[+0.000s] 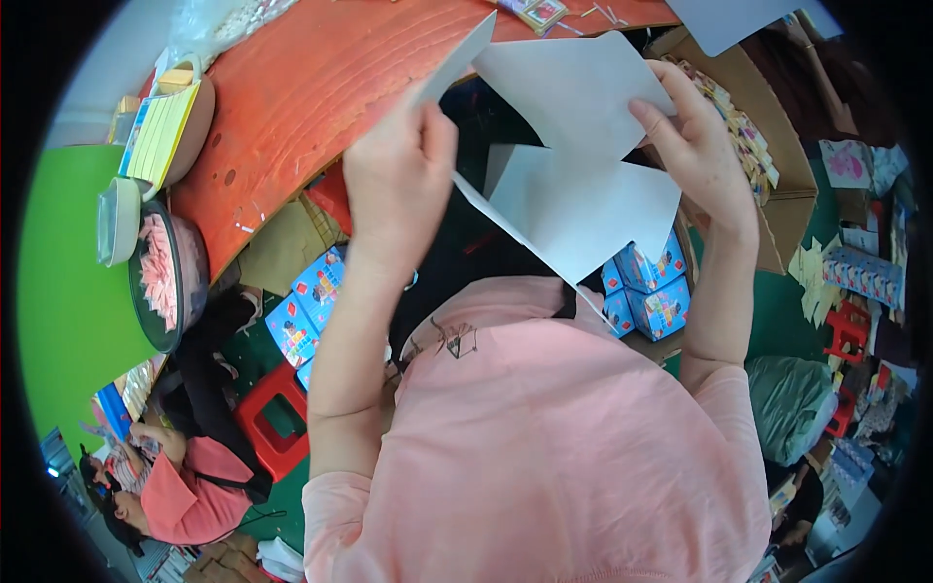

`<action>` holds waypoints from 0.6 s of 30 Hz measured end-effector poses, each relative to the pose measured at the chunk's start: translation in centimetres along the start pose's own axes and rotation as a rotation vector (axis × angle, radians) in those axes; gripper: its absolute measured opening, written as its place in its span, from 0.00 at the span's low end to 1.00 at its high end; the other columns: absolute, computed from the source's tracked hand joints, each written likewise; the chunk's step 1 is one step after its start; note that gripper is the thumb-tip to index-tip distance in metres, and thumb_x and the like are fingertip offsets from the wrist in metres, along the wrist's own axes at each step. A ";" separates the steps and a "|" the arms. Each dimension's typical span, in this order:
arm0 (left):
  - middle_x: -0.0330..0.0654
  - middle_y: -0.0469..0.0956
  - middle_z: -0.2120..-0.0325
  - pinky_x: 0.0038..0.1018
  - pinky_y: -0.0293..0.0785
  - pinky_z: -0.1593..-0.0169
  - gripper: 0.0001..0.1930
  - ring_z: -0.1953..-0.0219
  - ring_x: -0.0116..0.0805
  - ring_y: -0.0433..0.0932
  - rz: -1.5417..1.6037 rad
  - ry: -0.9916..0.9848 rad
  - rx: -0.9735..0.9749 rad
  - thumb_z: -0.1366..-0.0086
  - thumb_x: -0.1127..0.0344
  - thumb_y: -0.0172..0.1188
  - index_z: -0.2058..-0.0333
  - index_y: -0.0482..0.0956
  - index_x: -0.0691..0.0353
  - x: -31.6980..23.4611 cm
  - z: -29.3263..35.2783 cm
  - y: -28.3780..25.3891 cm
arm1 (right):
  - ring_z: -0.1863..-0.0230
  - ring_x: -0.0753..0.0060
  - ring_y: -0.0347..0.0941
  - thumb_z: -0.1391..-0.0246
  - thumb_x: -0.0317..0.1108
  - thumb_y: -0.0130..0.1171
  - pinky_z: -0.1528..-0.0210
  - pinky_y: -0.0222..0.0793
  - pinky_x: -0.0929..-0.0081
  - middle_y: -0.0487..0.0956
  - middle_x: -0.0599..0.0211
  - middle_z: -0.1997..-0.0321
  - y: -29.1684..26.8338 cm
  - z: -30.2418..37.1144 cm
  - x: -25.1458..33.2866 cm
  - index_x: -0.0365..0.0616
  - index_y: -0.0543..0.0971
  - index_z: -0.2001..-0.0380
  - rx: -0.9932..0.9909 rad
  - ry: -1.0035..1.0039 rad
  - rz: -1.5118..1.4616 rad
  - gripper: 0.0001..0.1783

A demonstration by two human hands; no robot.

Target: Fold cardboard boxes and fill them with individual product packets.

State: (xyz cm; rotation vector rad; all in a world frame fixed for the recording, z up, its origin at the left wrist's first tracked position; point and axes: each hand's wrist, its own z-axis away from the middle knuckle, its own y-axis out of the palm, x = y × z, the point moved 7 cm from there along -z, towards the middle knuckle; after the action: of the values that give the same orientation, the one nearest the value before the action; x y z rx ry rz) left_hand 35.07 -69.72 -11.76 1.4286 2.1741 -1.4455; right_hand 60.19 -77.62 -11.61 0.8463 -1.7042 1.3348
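Above my lap, I hold white folded cardboard point(593, 214) with several panels and flaps, like an unprinted box; whether it is one piece or more I cannot tell. My left hand point(400, 175), slightly blurred, is closed around a flap at its left side, and that flap sticks up past my knuckles. On the other side my right hand point(695, 146) pinches the upper panel point(564, 83) between thumb and fingers. The lower panel hangs at an angle, one long edge slanting down toward my pink shirt.
A red table point(292, 107) curves along the far left. Blue printed boxes point(656, 287) are stacked below my arms. An open carton point(777, 146) of small packets stands at the right. A black-rimmed tub point(160, 282) of pink pieces, a red stool point(272, 423) and another person point(199, 486) are on the left.
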 end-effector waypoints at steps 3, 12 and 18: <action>0.57 0.77 0.79 0.36 0.75 0.69 0.08 0.75 0.49 0.80 0.042 -0.160 0.206 0.33 0.71 0.59 0.65 0.79 0.72 3.0 -3.3 -0.8 | 0.58 0.83 0.77 0.31 0.32 0.56 0.60 0.75 0.80 0.81 0.69 0.54 -1.3 -2.7 0.1 0.44 0.72 0.35 0.150 -0.094 0.261 0.23; 0.38 0.83 0.65 0.23 0.73 0.61 0.12 0.68 0.23 0.78 0.517 -0.486 0.545 0.32 0.72 0.58 0.53 0.81 0.72 10.5 0.2 0.5 | 0.56 0.64 0.79 0.31 0.31 0.54 0.50 0.77 0.70 0.83 0.61 0.50 4.3 -9.9 1.1 0.47 0.76 0.38 0.396 -0.280 0.561 0.20; 0.40 0.84 0.64 0.25 0.76 0.58 0.12 0.64 0.24 0.80 0.540 -0.670 0.385 0.34 0.73 0.60 0.53 0.82 0.70 15.9 2.9 0.1 | 0.63 0.62 0.80 0.37 0.24 0.53 0.56 0.75 0.67 0.83 0.53 0.63 7.5 -6.8 5.5 0.47 0.73 0.35 0.495 -0.395 0.582 0.27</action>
State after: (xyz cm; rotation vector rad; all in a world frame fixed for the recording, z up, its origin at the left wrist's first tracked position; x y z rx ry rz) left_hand 25.76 -62.16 -22.59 1.2321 1.0579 -1.8152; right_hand 52.43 -69.54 -9.21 0.9716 -2.0540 2.1593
